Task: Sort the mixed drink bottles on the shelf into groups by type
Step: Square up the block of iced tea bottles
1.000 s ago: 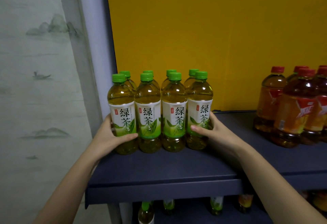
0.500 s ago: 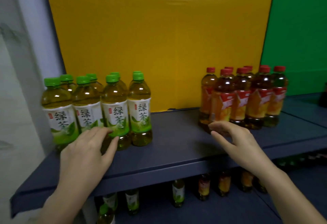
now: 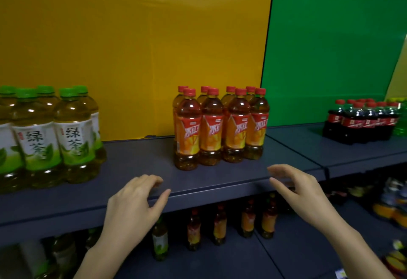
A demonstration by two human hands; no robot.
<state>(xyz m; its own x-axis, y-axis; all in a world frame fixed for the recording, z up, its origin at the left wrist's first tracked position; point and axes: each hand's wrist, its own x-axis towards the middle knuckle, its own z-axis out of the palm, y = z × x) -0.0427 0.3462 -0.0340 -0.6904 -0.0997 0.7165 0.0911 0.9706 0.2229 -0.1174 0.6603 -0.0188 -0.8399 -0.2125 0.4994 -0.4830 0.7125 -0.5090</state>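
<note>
Shelf [image 3: 141, 157]: dark blue-grey, upper tier, in two sections that meet right of centre.

Green tea bottles [image 3: 73, 140]: green caps, white and green labels, pale liquid. Upright in a tight cluster at the left end of the shelf, partly cut off by the frame edge.

Iced tea bottles [image 3: 212, 133]: red caps, orange labels, amber liquid. Eight, upright, in two rows of four, mid-shelf, well apart from the green tea.

Cola bottles [image 3: 354, 124]: red caps, red labels, dark liquid. Grouped on the right section, just beside a yellow-green bottle [image 3: 402, 122] at the frame edge.

Left hand [image 3: 134, 203]: at the shelf's front edge, fingers loosely spread, holding nothing; contact with the edge cannot be told.

Right hand [image 3: 297, 188]: near the front edge, below the iced tea, fingers loosely extended, holding nothing.

Backing: yellow panel [image 3: 132, 47] behind both tea groups, green panel [image 3: 330, 47] behind the cola.

Lower shelf [image 3: 220, 261]: mixed green-labelled and orange-labelled bottles, dim.
</note>
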